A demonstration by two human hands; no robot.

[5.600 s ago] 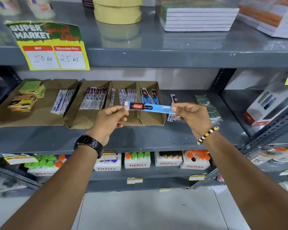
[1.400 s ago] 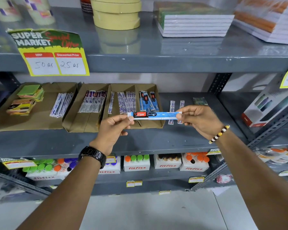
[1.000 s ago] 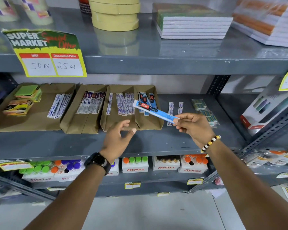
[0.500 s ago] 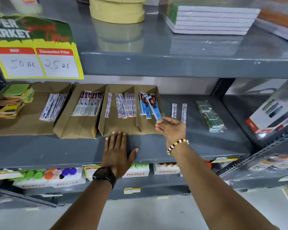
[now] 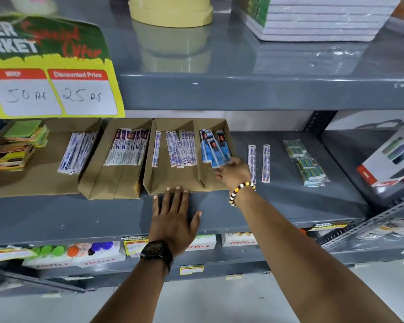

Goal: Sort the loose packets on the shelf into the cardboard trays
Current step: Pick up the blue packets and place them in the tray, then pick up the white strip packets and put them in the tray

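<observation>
A divided cardboard tray [image 5: 173,180] sits on the grey shelf [image 5: 289,201]. Its right compartment holds blue packets [image 5: 208,148]. My right hand [image 5: 234,172] reaches into that compartment, fingertips pinching the near end of one blue packet [image 5: 217,159] that lies on the pile. My left hand [image 5: 173,217] rests flat on the shelf, fingertips against the tray's front edge. Two narrow white loose packets [image 5: 252,163] [image 5: 266,163] lie on the shelf just right of the tray. White packets [image 5: 181,149] fill the tray's left compartment.
Two more cardboard trays [image 5: 117,183] [image 5: 40,180] with packets stand to the left, beside sticky notes [image 5: 19,148]. A green wrapped bundle [image 5: 307,164] and a white box [image 5: 392,157] lie at the right. A price sign [image 5: 51,89] hangs from the upper shelf.
My left hand let go of the blue packet and dropped flat onto the shelf. My right hand carried the packet forward into the tray's right compartment and laid it on the pile.
</observation>
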